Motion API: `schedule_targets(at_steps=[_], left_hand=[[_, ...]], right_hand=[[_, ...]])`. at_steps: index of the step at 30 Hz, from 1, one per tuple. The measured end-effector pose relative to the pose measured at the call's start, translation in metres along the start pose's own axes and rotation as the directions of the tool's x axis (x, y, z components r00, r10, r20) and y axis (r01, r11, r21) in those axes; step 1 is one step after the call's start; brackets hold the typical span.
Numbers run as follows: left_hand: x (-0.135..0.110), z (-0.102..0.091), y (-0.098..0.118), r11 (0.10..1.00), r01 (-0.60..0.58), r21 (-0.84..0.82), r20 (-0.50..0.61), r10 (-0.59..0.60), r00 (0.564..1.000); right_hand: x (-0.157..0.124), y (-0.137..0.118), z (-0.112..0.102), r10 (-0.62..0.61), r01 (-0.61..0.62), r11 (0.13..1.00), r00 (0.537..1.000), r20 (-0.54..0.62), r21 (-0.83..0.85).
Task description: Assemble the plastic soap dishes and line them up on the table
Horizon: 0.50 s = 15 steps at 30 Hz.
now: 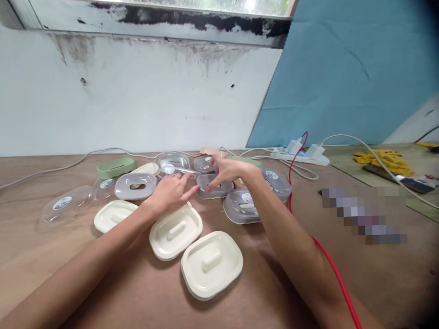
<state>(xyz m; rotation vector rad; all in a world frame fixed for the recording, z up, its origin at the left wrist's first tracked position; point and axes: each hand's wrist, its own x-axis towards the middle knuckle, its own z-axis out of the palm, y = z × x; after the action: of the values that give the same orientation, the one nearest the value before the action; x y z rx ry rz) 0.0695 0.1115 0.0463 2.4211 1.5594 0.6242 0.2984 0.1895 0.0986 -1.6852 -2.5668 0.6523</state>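
Grey plastic dish (220, 188) lies btwn our L hand (172, 191) and R hand (229, 170), near mid-table (137, 292), long axis running roughly side to side across our view. R hand is nearer: it's over the far rim, w/ thumb and fingers well spread. We can't tell if a fingertip touches the plastic or just hangs above it. L hand is off the dish's left end, fingers stretched fwd, thumb apart and pointing at that end; no pinch that we can see, though fingertip contact w/ the clear plastic near them is unclear.

Containers: beyond L hand, a clear-topped dish (172, 161) w/ a label. R of the grey one, a lidded grey dish (242, 209), its clear cover over a pale bar inside, partly behind our R forearm. Far left, a loose clear cover (67, 203) w/ a round sticker; near it, a slotted grey dish (136, 186), brown showing thru the slot. Closest to us, a cream dish (212, 265) w/ a raised ridge; can't tell if tray or lid. Green dish (116, 168) is at back left.
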Motion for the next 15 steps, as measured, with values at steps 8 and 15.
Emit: schedule_targets(at_steps=[8,15], left_hand=[[0.016,-0.034,-0.009,0.865,0.306,-0.399,0.103,-0.289,0.952],[0.006,-0.051,0.01,0.824,0.156,-0.544,-0.104,-0.251,0.962]], right_hand=[[0.009,-0.006,0.019,-0.023,0.025,0.995,0.999,0.029,-0.093],[0.004,-0.006,-0.002,-0.152,0.151,0.988,0.988,0.005,0.022]])
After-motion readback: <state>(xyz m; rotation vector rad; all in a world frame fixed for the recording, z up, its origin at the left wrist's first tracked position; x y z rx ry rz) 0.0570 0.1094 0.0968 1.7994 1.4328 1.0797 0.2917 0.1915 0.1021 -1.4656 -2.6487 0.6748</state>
